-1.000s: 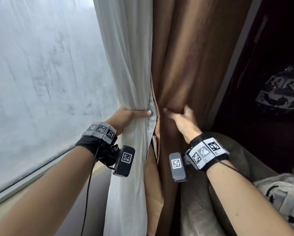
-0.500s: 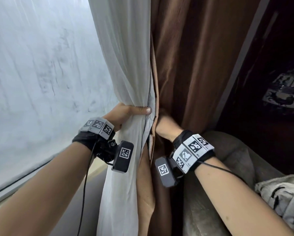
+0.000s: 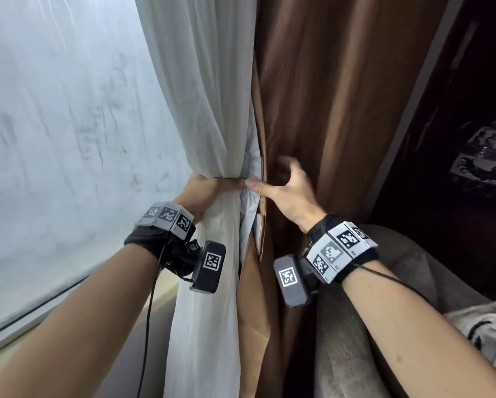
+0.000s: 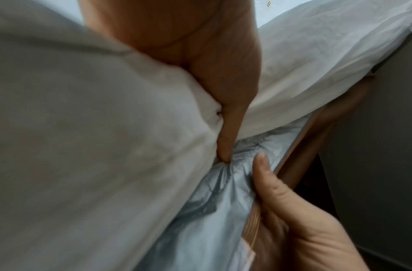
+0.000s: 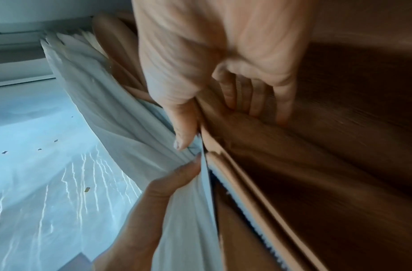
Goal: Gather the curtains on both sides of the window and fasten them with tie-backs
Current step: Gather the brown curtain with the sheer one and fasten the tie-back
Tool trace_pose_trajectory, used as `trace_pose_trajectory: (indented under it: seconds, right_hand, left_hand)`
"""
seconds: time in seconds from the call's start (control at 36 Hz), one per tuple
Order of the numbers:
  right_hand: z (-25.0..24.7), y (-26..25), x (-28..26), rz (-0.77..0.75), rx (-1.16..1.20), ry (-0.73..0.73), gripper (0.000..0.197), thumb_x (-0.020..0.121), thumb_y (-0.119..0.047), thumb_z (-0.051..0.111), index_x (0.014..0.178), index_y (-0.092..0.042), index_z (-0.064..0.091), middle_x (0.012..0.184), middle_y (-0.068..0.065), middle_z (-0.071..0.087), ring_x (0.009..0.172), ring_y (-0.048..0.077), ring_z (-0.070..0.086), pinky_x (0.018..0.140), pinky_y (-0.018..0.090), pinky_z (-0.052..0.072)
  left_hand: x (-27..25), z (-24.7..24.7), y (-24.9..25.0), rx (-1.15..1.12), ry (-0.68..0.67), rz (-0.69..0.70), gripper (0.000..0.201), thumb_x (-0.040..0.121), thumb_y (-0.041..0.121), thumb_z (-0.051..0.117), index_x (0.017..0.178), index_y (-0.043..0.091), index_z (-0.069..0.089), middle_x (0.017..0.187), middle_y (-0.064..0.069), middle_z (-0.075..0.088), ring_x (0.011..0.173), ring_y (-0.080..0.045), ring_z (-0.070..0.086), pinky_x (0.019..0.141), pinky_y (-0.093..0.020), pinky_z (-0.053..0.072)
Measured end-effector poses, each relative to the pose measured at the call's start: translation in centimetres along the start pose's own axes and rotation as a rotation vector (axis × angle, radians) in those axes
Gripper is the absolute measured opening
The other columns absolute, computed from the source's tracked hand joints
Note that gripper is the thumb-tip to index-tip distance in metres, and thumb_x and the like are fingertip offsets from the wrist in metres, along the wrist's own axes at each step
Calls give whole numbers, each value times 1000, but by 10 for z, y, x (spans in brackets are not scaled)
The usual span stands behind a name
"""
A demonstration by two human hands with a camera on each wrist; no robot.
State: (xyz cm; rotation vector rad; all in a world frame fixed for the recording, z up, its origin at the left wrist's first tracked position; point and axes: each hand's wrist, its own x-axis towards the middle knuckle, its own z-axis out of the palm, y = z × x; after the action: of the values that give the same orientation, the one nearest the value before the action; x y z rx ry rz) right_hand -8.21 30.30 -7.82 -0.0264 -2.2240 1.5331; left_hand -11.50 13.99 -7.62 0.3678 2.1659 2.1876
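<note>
White sheer [image 3: 209, 124] stayed bunched in your left hand [image 3: 206, 193]; your right hand [image 3: 287, 191] re-emerged, fingers hooked into the brown drape [image 3: 335, 110], still gathering, no tie-back on.

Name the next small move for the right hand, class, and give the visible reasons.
Probably draw the brown curtain toward the white curtain. The left hand already grips the white one bunched, while the right hand only hooks a brown fold, most hanging loose. No tie-back is in view.

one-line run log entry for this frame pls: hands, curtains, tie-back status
left hand: grips bunched white curtain | right hand: fingers curled around brown curtain edge, thumb by left thumb | tie-back: none visible | stage: gathering
</note>
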Motion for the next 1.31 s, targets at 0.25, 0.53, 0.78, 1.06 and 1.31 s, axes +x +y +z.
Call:
trace_pose_trajectory:
  seconds: [0.25, 0.53, 0.78, 1.06, 1.31]
  right_hand:
    - [13, 3, 5, 54, 290, -106, 38, 71, -9, 82, 105, -8, 66, 113, 12, 70, 103, 20, 66, 102, 38, 48]
    - [20, 1, -1, 5, 252, 13, 22, 70, -8, 83, 89, -7, 72, 96, 12, 74, 94, 24, 71, 86, 36, 57]
    - [43, -10, -11, -110, 194, 44, 16, 75, 9, 69, 69, -4, 62, 74, 6, 67, 61, 0, 59, 56, 8, 46]
    - [22, 9, -4, 64, 331, -117, 47, 63, 0, 84, 106, 7, 68, 104, 19, 72, 98, 31, 69, 95, 46, 53]
    - [18, -3, -16, -59, 161, -244, 53, 60, -11, 90, 108, -9, 68, 107, 1, 72, 99, 6, 68, 95, 24, 51]
  left_hand:
    - [-1, -13, -3, 69, -52, -83, 30, 52, -2, 69, 80, 6, 68, 77, -9, 69, 77, -30, 65, 75, -38, 56]
    - [4, -21, -14, 206, 109, 161, 90, 79, 28, 79, 139, 18, 13, 123, 3, 47, 114, -9, 50, 95, -13, 43]
    - [3, 5, -1, 416, 83, 277, 113, 47, 79, 76, 136, 18, 43, 126, 4, 58, 117, -12, 57, 99, -30, 49]
    - [5, -15, 12, 205, -130, 211, 59, 61, 9, 82, 117, 7, 64, 111, -7, 71, 105, -20, 68, 88, -33, 56]
    - [3, -11, 10, 171, -184, 269, 57, 71, 25, 82, 122, 8, 63, 115, -6, 70, 110, -16, 66, 95, -34, 53]
